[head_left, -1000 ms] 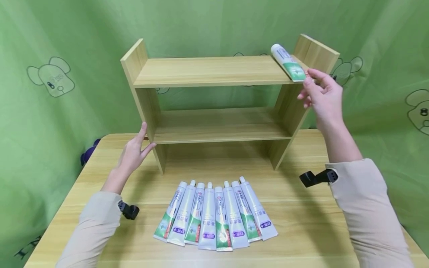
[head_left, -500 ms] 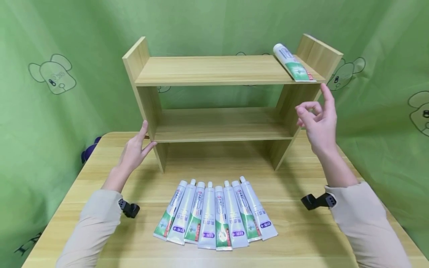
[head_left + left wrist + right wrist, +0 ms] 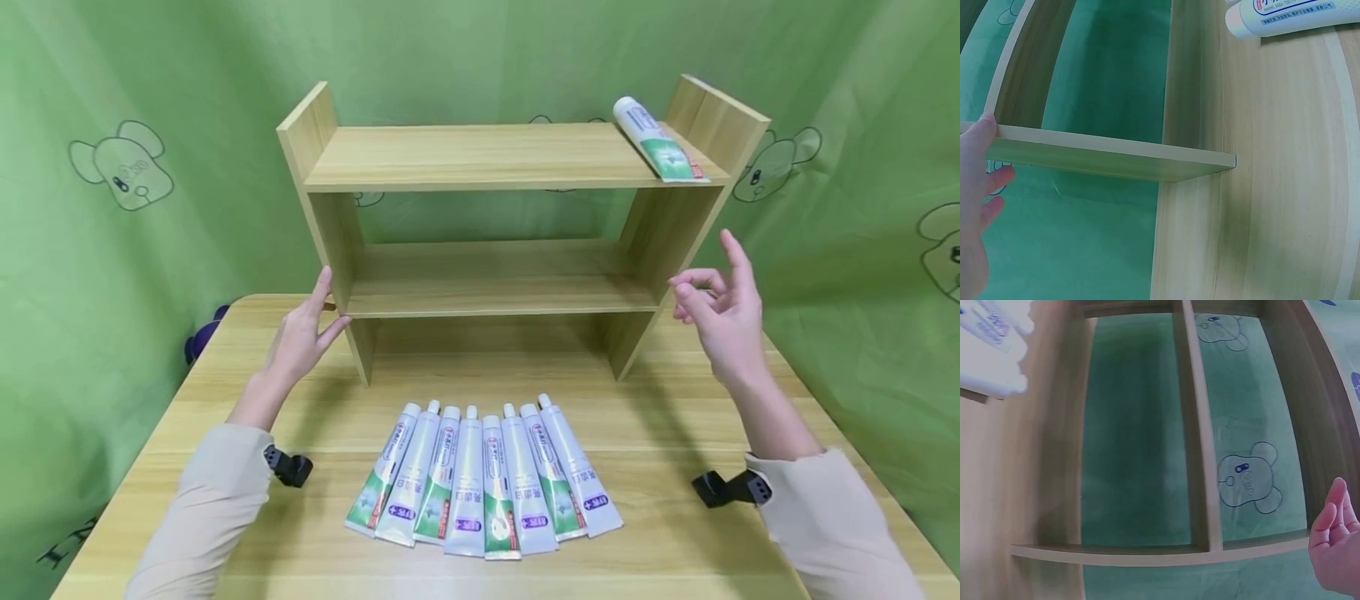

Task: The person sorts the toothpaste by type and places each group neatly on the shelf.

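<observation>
A wooden two-tier shelf rack (image 3: pixel 480 157) stands on the table. My left hand (image 3: pixel 297 340) rests against its left side panel, fingers extended along the outer face; in the left wrist view the thumb of that hand (image 3: pixel 975 187) touches the panel's front edge by the middle shelf. On the top board, at the right end, one green-and-white toothpaste tube (image 3: pixel 662 148) lies slanted, cap to the back. Lower down, my right hand (image 3: pixel 723 325) hovers beside the rack's right side, holding nothing, index finger raised and the others loosely bent.
Several toothpaste tubes (image 3: pixel 491 500), green-and-white ones alternating with pale lilac ones, lie fanned on the wooden table (image 3: pixel 645 542) before the rack, caps toward it. A green curtain (image 3: pixel 480 50) hangs behind. Something purple (image 3: pixel 201 337) shows past the table's left edge.
My right hand has let go of the toothpaste tube on the top board and moved down and away from it. The left hand has stayed on the side panel.
</observation>
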{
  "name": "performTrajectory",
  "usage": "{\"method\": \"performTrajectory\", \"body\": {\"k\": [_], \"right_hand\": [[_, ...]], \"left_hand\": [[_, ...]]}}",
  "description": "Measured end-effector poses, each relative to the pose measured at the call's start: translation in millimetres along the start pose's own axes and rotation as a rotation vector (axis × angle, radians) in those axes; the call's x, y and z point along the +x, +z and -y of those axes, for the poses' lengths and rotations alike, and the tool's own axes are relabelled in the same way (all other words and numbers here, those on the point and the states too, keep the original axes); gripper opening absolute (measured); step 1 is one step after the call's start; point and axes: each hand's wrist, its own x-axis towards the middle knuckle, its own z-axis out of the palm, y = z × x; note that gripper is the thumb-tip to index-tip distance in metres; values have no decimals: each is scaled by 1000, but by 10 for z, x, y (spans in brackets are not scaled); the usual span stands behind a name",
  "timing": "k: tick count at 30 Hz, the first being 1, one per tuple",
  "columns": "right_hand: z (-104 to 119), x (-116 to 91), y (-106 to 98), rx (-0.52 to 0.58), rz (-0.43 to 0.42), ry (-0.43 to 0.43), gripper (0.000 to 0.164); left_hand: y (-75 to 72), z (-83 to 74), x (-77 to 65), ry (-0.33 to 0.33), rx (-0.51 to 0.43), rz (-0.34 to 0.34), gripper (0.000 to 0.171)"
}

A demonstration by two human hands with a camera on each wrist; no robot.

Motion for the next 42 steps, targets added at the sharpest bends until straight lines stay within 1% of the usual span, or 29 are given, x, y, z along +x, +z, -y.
{"method": "performTrajectory", "body": {"k": [5,9,12,16,19,25,28,32,37,40,42], "right_hand": [[-94,-144,-44,-40,57,36,76],[-183,-246,-63,-58,95,55,75],[-259,-338,-79,-71,144,73,75],[-366,-475,-120,-124,218,121,76],[-438,-550,-160,-207,270,157,78],[-612,-710,-181,-406,368,221,76],[-712,-805,-180,-464,432,270,75],[-819,-915,-180,-489,506,338,75],[-916,-1017,-170,-496,570,403,75],[-975,-1073,-155,-481,609,413,76],[-1016,-1111,-146,-453,631,434,77]], "left_hand": [[-17,-12,40,46,1,-25,106],[-56,-30,142,78,-20,-52,116],[-94,-39,216,65,-41,-51,118],[-130,-58,260,20,-50,-11,117],[-134,-64,266,-4,-55,8,117],[-143,-82,254,-29,-66,11,118],[-140,-88,245,-47,-79,23,118],[-130,-91,234,-66,-101,45,119],[-128,-94,232,-52,-111,38,121],[-129,-92,238,-51,-110,32,121],[-131,-91,244,-56,-111,33,121]]}}
